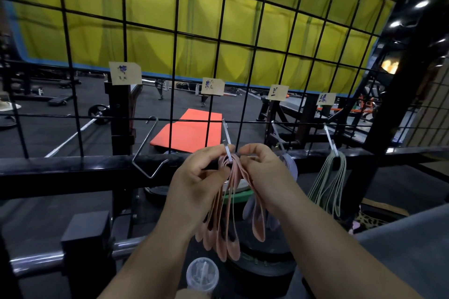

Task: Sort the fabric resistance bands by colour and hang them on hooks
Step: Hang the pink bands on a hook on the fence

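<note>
Several pink fabric bands [222,226] hang in long loops from the tip of a metal hook [228,145] on the black wire grid [243,41]. My left hand [196,177] pinches the top of the pink bands just left of the hook. My right hand [262,172] pinches them on the hook's right side. Pale lilac bands [290,167] hang on the hook to the right, partly hidden behind my right hand. Green bands [328,182] hang on the far right hook [332,143]. An empty wire hook [150,153] hangs at the left.
Paper labels [125,73] are stuck to the grid above each hook. A black steel rail [73,167] runs under the grid. A clear plastic cup lid [202,274] sits below my arms. A leopard-print item [371,219] lies at the lower right. Beyond the grid lies an orange mat [189,133].
</note>
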The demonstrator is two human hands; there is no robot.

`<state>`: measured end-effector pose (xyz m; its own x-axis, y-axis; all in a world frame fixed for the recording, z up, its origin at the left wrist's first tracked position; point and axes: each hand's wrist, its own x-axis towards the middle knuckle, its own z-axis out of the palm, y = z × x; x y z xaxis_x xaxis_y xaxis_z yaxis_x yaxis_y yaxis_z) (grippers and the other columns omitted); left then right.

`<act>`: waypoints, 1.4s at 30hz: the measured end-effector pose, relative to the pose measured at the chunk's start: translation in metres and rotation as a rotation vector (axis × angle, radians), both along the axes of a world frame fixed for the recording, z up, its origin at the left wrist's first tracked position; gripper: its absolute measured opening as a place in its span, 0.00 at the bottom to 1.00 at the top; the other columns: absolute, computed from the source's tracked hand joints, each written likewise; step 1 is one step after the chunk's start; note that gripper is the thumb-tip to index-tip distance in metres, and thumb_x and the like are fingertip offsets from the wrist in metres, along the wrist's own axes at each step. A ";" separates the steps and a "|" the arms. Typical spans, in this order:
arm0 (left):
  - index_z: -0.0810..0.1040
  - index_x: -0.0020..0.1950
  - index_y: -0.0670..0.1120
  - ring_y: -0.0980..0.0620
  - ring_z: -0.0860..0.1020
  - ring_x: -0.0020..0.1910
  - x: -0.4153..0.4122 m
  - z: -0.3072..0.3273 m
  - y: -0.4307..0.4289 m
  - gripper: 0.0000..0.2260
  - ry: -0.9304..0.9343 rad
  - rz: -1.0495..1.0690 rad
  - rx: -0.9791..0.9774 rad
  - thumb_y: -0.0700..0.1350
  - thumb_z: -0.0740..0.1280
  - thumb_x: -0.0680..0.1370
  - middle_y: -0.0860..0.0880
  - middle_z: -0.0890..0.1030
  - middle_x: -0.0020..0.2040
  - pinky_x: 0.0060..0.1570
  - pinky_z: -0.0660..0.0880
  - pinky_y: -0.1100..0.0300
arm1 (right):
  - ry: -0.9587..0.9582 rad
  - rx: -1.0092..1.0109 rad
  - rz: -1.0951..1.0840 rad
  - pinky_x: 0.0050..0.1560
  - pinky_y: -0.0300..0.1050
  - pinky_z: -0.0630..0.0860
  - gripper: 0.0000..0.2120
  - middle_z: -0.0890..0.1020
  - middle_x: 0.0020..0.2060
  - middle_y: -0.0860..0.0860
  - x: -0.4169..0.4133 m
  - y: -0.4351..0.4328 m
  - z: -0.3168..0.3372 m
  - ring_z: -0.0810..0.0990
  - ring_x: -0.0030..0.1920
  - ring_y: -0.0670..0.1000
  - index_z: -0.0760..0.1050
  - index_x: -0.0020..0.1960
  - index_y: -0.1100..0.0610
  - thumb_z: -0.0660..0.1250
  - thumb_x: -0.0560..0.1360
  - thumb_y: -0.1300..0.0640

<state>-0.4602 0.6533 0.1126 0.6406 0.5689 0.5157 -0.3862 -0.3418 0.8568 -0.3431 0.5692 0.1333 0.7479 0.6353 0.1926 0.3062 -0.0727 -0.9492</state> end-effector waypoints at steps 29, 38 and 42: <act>0.83 0.50 0.56 0.60 0.82 0.48 0.008 -0.015 -0.016 0.08 -0.046 0.176 -0.093 0.45 0.66 0.78 0.59 0.84 0.47 0.48 0.75 0.62 | -0.007 0.037 0.134 0.56 0.47 0.79 0.13 0.85 0.51 0.46 -0.011 -0.014 -0.033 0.83 0.53 0.45 0.80 0.58 0.45 0.60 0.80 0.43; 0.83 0.53 0.55 0.65 0.76 0.55 0.005 -0.013 -0.009 0.11 -0.014 0.187 0.108 0.41 0.64 0.80 0.59 0.80 0.52 0.50 0.67 0.77 | -0.221 0.021 0.015 0.47 0.39 0.77 0.05 0.82 0.45 0.44 -0.014 -0.022 -0.032 0.81 0.46 0.42 0.72 0.51 0.38 0.65 0.78 0.47; 0.83 0.55 0.52 0.66 0.75 0.54 0.004 -0.011 -0.009 0.12 0.019 0.129 0.080 0.41 0.62 0.80 0.57 0.79 0.53 0.50 0.66 0.78 | -0.317 0.141 0.038 0.51 0.32 0.75 0.13 0.82 0.48 0.38 -0.020 -0.025 -0.028 0.80 0.50 0.37 0.75 0.49 0.39 0.64 0.79 0.59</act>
